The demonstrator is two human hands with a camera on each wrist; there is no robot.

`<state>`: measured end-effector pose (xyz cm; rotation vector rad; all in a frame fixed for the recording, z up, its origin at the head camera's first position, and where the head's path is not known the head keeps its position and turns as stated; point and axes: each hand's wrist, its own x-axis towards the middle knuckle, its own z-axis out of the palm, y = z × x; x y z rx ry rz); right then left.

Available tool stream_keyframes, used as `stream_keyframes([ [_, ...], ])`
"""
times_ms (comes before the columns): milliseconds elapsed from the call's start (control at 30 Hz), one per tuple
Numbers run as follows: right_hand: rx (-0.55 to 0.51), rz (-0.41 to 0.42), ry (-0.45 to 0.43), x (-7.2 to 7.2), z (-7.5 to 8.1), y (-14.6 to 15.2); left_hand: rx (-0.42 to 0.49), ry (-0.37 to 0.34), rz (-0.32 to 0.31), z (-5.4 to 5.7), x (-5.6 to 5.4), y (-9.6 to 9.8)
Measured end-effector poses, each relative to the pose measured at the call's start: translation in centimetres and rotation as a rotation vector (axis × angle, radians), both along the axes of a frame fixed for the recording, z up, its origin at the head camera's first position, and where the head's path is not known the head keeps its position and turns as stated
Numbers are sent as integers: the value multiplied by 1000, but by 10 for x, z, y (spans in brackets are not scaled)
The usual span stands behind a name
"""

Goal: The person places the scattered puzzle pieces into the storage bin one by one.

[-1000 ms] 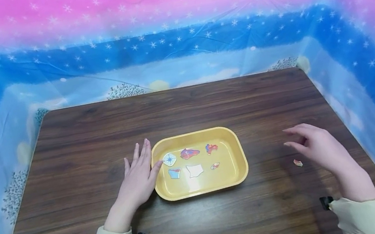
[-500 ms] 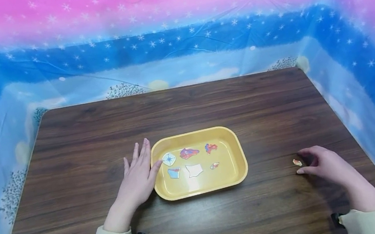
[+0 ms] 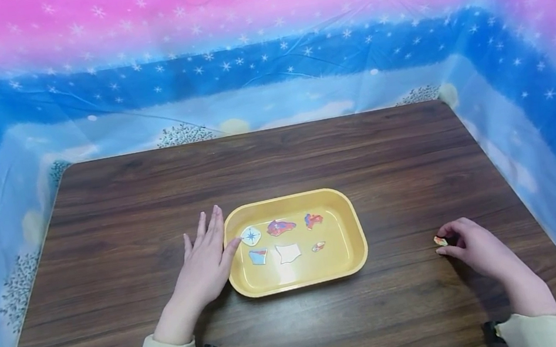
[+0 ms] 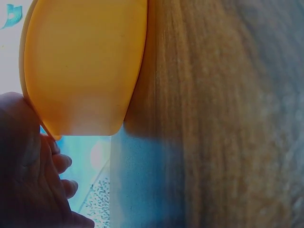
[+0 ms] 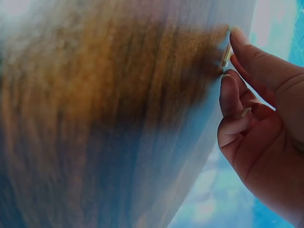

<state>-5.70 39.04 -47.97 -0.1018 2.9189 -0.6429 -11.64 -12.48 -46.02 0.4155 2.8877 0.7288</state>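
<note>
At the right of the table, my right hand (image 3: 483, 248) pinches a small red-and-yellow puzzle piece (image 3: 440, 241) between thumb and fingers, low at the table top. The right wrist view shows that puzzle piece (image 5: 226, 56) edge-on between the fingertips. My left hand (image 3: 206, 266) rests with straight fingers along the left rim of a yellow tray (image 3: 301, 284), its thumb over the edge. Inside the tray lie several flat irregular pieces in two rows: a white compass-star piece (image 3: 251, 236), a red-purple piece (image 3: 281, 227), a red-blue piece (image 3: 313, 220), a light-blue piece (image 3: 258, 257), a white piece (image 3: 289, 253) and a tiny red-white piece (image 3: 318, 246).
The dark wood-grain table (image 3: 276, 162) has rounded far corners. A pink and blue snowflake cloth (image 3: 252, 64) hangs around its back and sides. Bare table top lies between the tray and my right hand.
My right hand has come down toward the front of the table and closed its thumb and fingers on the small puzzle piece. The left hand and the tray stay in place.
</note>
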Motion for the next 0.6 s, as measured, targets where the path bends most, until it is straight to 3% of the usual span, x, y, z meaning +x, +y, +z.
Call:
stream_keyframes([
  [600, -19, -2, 8, 6, -4, 4, -8, -3, 1, 0, -1, 0],
])
